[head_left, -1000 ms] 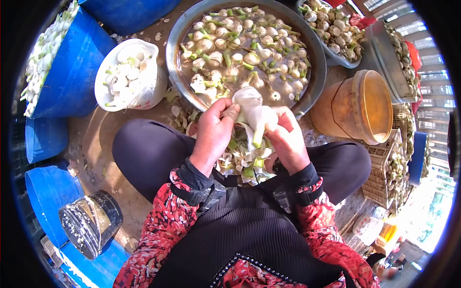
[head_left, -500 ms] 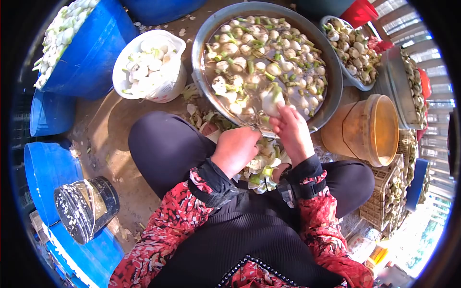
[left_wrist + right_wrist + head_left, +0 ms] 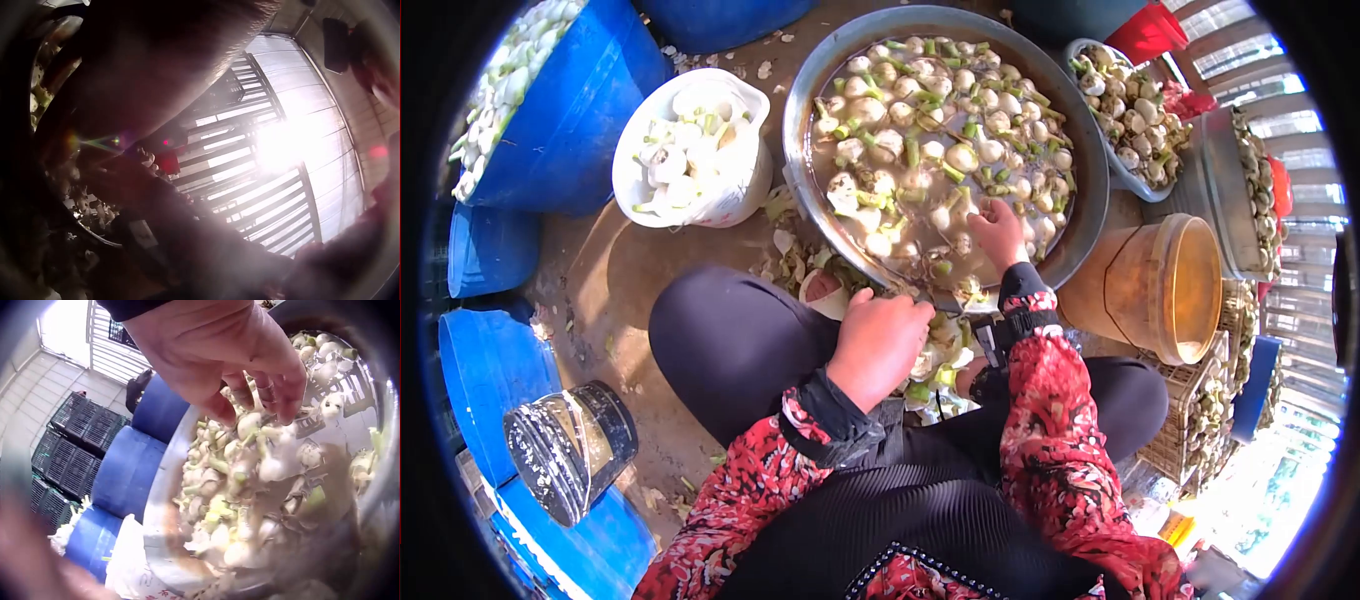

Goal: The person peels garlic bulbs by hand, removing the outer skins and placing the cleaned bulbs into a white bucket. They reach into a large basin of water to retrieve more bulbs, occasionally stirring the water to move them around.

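Bulbs (image 3: pixel 960 155), white and rounded with short green stalk stubs, float thick in cloudy brown water inside the wide metal basin (image 3: pixel 790 150). The right hand (image 3: pixel 998 232) reaches over the basin's near rim. Its fingers are loosely spread and bent downward, with the tips among the wet bulbs. In the right wrist view the same hand (image 3: pixel 231 356) hovers right over them with no bulb clearly pinched.

The left hand (image 3: pixel 882 340) sits just outside the near rim with its fingers curled into a fist. I cannot tell whether it grips anything, though a thin dark strip (image 3: pixel 945 300) shows just beside it. The left wrist view is too backlit to help.

As I judge it, the bulbs look smooth and slick, so one could squirt free of wet fingers and splash back. The murky water hides what lies under the surface, so the fingers are feeling about blind. If the dark strip is a blade, it lies close to the right forearm and could nick it. The patterned sleeve (image 3: pixel 1050 420) hangs low enough over the rim to get soaked.

Limp, papery peelings (image 3: pixel 940 365) are heaped below the near rim. A white plastic bucket (image 3: pixel 615 165) of cleaner bulbs stands just beside the basin.
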Available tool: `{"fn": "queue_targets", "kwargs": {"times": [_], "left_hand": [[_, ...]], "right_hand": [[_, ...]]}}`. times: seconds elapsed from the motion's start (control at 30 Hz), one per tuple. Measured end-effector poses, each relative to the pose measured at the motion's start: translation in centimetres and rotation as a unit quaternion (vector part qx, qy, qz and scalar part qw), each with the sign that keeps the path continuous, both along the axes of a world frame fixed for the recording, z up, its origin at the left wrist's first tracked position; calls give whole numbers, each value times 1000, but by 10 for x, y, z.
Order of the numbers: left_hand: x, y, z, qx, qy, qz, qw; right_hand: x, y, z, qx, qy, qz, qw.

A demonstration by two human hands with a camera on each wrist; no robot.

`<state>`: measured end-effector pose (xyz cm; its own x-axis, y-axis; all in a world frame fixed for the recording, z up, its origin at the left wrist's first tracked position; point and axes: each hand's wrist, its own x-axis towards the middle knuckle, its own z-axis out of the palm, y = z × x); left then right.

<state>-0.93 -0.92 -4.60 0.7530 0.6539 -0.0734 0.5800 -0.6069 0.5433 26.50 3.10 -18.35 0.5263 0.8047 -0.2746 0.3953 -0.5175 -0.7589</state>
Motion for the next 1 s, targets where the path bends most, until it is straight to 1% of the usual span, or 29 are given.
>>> {"fn": "queue_targets", "kwargs": {"times": [0.03,0.07,0.13,0.17,0.2,0.27,0.3,0.37,0.4,0.43,0.47,0.5,0.53,0.6,0.63,0.67,0.7,0.73,0.8,0.83,0.87,0.93,1.0], "left_hand": [[2,0,1,-12,16,-2,1000],[4,0,1,-9,22,3,1000],[5,0,0,-31,17,4,999],[6,0,-1,-40,21,3,999],[7,1,3,-46,38,5,998],[9,1,2,-46,35,9,998],[10,2,2,-47,36,9,998],[14,4,0,-29,0,10,1000],[16,4,2,-36,-2,2,999],[16,9,9,-43,-38,30,998],[17,14,14,-47,-74,59,994],[18,16,16,-39,-121,88,988],[19,19,25,-59,-132,110,983],[19,22,30,-73,-188,150,968],[19,23,32,-71,-203,168,962],[19,24,36,-99,-222,190,951],[17,24,37,-74,-231,205,948],[15,25,37,-46,-240,220,945],[12,24,37,-13,-236,219,947],[11,23,36,1,-230,208,951],[9,22,35,15,-225,197,954],[7,20,36,17,-211,172,962],[6,16,37,21,-199,148,969]], "right_hand": [[3,8,-12,-18,-47,15,999],[4,13,-24,-15,-41,20,999],[-1,26,-39,-79,-207,60,973],[-4,31,-43,-113,-178,86,974],[1,28,-57,-105,-179,141,968],[-2,23,-61,-77,-140,160,974],[-5,25,-59,-77,-139,160,974],[-12,20,-56,-47,-74,119,989],[-18,15,-45,-55,-76,111,989],[-26,14,-25,-31,100,30,994],[-32,14,1,1,270,-52,962],[-37,8,35,-11,352,-48,935],[-37,-4,44,19,453,-56,889],[-55,-20,82,28,582,-105,806],[-61,-31,95,53,594,-80,799],[-68,-41,107,77,606,-55,790],[-77,-49,120,106,589,-25,801],[-84,-58,134,111,570,-10,814],[-97,-72,155,93,471,9,877],[-98,-78,163,73,441,17,895],[-100,-83,164,74,441,14,894],[-101,-95,163,49,363,20,930],[-104,-104,166,54,349,10,936]]}}
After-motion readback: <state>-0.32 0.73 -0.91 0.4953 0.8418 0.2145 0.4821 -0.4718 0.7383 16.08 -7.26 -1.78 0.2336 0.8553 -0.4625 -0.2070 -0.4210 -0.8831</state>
